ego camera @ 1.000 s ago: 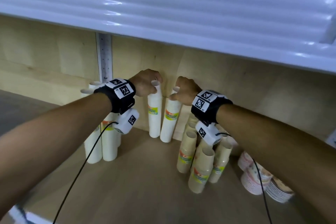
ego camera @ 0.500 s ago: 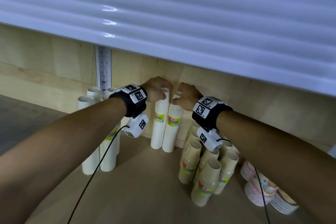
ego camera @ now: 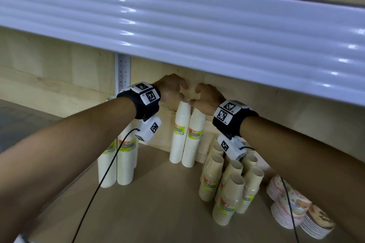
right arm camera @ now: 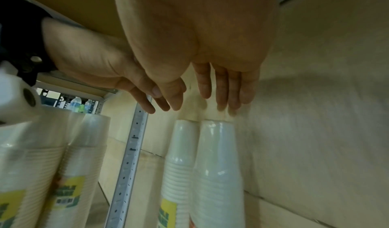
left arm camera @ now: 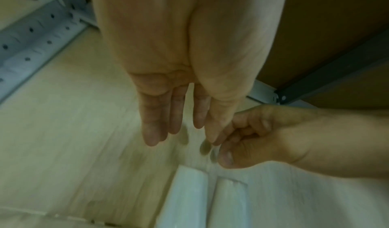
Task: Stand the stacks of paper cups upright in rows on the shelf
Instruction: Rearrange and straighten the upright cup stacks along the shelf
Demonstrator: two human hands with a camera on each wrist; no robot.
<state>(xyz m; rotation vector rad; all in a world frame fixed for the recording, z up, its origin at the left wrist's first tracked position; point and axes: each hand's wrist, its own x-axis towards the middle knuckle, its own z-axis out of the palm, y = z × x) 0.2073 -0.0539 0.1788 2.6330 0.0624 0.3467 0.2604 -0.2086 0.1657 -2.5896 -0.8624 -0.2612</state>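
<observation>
Two tall white paper cup stacks (ego camera: pixel 178 134) (ego camera: pixel 194 138) with green-yellow labels stand upright, side by side and touching, against the back wall of the shelf (ego camera: pixel 158 203). My left hand (ego camera: pixel 180 89) hovers just above the left stack's top with straight fingers (left arm camera: pixel 179 128) and holds nothing. Close beside it, my right hand (ego camera: pixel 199 94) hangs over the right stack (right arm camera: pixel 216 156), its fingers (right arm camera: pixel 223 90) relaxed and clear of the cup rim. In the right wrist view both stack tops (right arm camera: pixel 185 126) show a gap below the fingertips.
More white stacks (ego camera: pixel 124 160) stand at the left by the perforated metal upright (ego camera: pixel 122 71). Several tan cup stacks (ego camera: pixel 231 189) cluster at the right front. Patterned paper bowls (ego camera: pixel 292 209) lie at the far right. A white ribbed upper shelf edge (ego camera: pixel 177 31) hangs low overhead.
Both hands have let go of the tops of the two white stacks and lifted a little. The stacks, leaning a second ago, now stand straight together at the wall.
</observation>
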